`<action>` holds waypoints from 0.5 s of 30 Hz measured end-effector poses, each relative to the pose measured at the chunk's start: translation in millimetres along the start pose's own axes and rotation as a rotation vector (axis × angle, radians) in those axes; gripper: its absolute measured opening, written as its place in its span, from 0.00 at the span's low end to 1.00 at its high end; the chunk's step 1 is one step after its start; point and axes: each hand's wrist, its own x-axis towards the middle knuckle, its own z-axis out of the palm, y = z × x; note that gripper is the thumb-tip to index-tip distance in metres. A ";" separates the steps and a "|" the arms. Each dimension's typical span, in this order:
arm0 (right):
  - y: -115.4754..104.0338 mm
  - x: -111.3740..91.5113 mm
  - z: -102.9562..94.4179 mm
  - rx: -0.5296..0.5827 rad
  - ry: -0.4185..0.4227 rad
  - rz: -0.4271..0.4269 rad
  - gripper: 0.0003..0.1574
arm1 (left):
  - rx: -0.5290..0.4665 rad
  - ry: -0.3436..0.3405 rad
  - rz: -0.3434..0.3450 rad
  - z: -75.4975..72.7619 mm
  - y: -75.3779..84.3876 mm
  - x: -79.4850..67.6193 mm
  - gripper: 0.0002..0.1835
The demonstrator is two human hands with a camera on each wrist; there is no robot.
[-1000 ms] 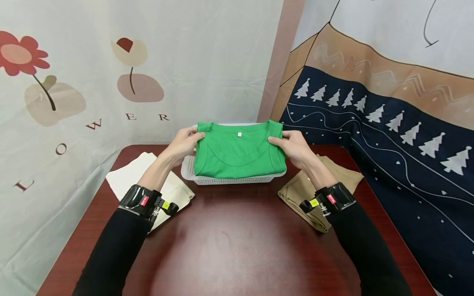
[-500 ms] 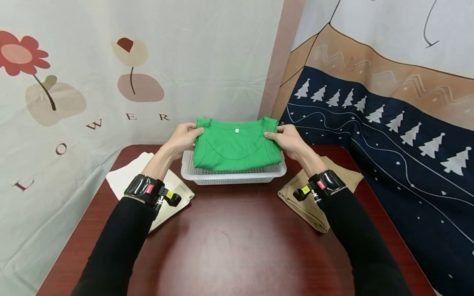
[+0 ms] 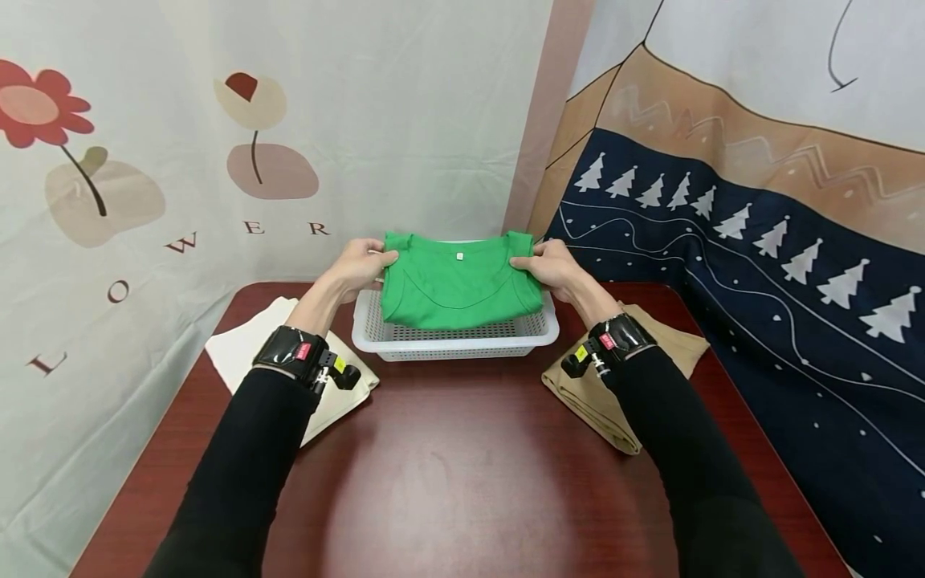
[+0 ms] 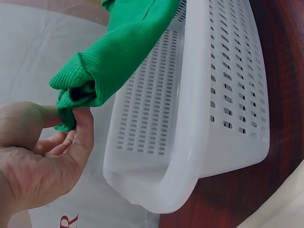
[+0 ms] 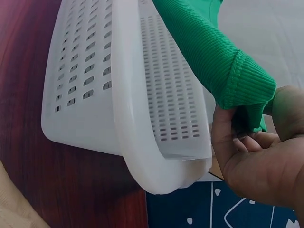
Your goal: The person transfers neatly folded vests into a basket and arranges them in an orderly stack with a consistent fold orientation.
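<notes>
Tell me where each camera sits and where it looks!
Head: on the person's head, looking forward and down at a folded green cloth shirt above a white perforated plastic basket; left fingers, right fingers and black sleeves show.
Left wrist: on that wrist, facing the shirt's edge and the basket; left fingers and left palm show.
Right wrist: on that wrist, facing the shirt's edge and the basket; right fingers and right palm show.
Shared: both wrist views show shirt and basket.

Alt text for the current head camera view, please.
A person's left hand and right hand hold a folded green shirt over a white basket on a reddish table. Folded pale cloth lies to the left, tan cloth to the right.
</notes>
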 end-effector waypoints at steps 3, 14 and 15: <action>0.3 4.9 3.9 -0.025 0.008 -0.002 0.24 | 0.007 -0.008 -0.031 -0.2 -0.3 4.0 0.26; 1.3 22.2 17.7 -0.111 0.028 0.038 0.15 | 0.135 -0.008 -0.076 1.8 0.5 14.9 0.25; 2.0 23.0 18.5 -0.122 0.030 0.042 0.13 | 0.152 -0.006 -0.075 2.3 0.8 14.7 0.25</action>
